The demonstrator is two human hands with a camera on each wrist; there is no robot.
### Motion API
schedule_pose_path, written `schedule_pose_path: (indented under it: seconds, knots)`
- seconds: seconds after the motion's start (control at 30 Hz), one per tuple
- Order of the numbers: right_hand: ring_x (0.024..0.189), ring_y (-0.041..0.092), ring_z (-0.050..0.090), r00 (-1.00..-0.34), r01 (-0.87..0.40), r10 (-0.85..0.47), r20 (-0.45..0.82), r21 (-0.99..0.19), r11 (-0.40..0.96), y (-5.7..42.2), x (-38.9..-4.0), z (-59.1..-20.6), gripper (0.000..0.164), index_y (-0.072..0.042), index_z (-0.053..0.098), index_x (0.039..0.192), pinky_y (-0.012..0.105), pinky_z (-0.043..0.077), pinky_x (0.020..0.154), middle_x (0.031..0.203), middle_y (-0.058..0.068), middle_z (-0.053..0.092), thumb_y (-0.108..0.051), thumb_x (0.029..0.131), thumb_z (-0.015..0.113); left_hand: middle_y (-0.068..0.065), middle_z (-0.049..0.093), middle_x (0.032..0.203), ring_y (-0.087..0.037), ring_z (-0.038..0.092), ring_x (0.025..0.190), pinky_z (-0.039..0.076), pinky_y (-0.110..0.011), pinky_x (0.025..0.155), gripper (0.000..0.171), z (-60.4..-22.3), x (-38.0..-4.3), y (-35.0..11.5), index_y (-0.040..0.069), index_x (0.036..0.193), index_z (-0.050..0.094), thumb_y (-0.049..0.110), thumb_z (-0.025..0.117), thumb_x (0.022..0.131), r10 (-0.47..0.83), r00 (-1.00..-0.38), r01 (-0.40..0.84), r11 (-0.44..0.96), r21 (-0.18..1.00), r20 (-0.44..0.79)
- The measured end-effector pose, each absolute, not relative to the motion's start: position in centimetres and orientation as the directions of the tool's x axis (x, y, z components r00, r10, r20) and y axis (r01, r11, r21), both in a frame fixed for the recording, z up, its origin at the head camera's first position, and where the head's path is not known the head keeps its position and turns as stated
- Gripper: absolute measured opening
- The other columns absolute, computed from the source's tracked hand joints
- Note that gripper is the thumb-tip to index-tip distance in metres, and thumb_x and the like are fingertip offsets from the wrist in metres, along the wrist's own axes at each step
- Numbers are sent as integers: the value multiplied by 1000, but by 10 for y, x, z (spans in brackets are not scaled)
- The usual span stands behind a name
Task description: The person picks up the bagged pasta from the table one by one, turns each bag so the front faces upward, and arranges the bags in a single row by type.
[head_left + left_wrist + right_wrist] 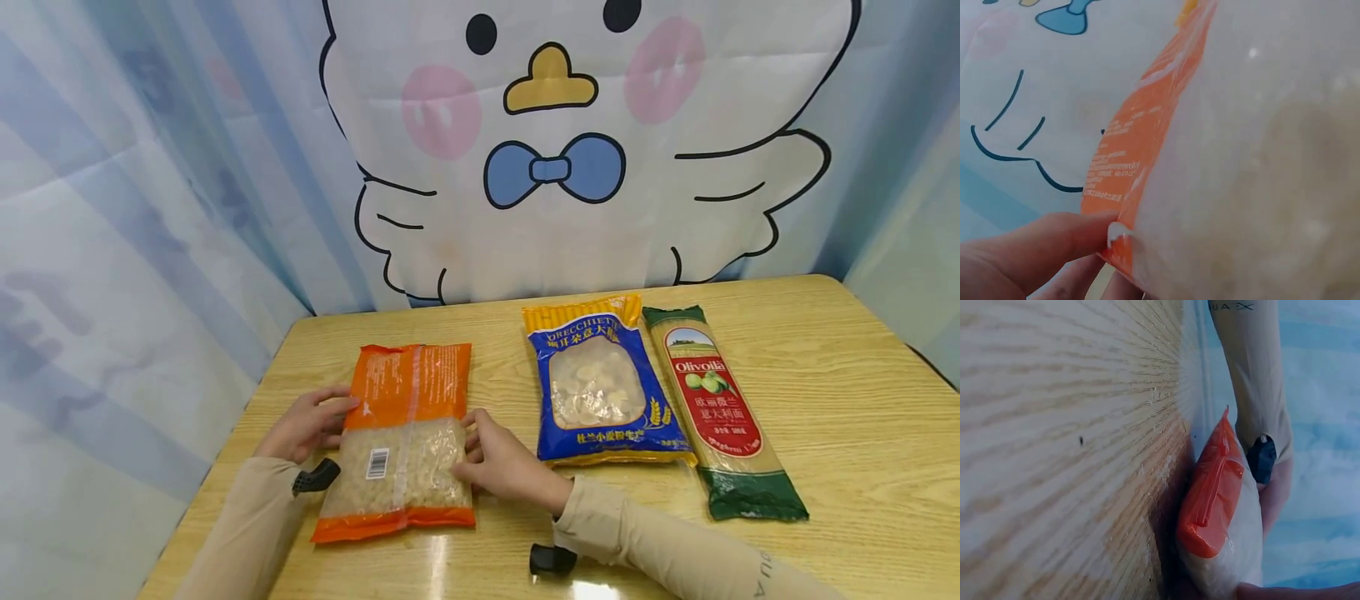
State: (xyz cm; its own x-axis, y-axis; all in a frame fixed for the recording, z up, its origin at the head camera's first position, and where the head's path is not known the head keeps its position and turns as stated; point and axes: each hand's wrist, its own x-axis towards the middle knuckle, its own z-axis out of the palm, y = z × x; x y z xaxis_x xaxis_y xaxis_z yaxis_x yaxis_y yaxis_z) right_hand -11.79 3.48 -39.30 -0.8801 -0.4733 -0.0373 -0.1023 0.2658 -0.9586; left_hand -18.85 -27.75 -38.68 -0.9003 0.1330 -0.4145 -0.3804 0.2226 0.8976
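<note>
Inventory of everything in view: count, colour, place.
orange bag: 1, orange and clear, left on table
pasta bag: 1, blue and yellow, middle
spaghetti pack: 1, green, red and clear, right of pasta bag
table: 1, pale wood, under packs
cartoon backdrop: 1, white and blue, behind table
wrist pieces: 2, black, at cuffs
sleeves: 2, beige, on arms
left hand: 1, bare, gripping orange bag's left edge
right hand: 1, bare, gripping its right edge
</note>
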Motion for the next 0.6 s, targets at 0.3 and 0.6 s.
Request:
schedule_pose_path:
  seconds: [0.3, 0.6]
  knots:
    - [81, 23, 66, -886, -141, -464, 6, -956, 256, 34, -121, -394, 42, 7, 44, 123, 28, 57, 56, 100, 17, 59, 14, 84, 59, -4, 68, 107, -18, 71, 93, 61, -33, 80, 55, -384, -184, -280, 1, 142, 35, 26, 60, 101, 168, -898, -387, 134, 912, -406]
    - [80, 21, 63, -892, -144, -453, 3, -950, 277, 36, -122, -389, 40, 6, 48, 118, 29, 55, 60, 97, 16, 60, 16, 81, 61, -2, 64, 110, -16, 70, 93, 60, -30, 81, 36, -374, -180, -278, 9, 128, 45, 26, 61, 100, 186, -897, -389, 94, 916, -400]
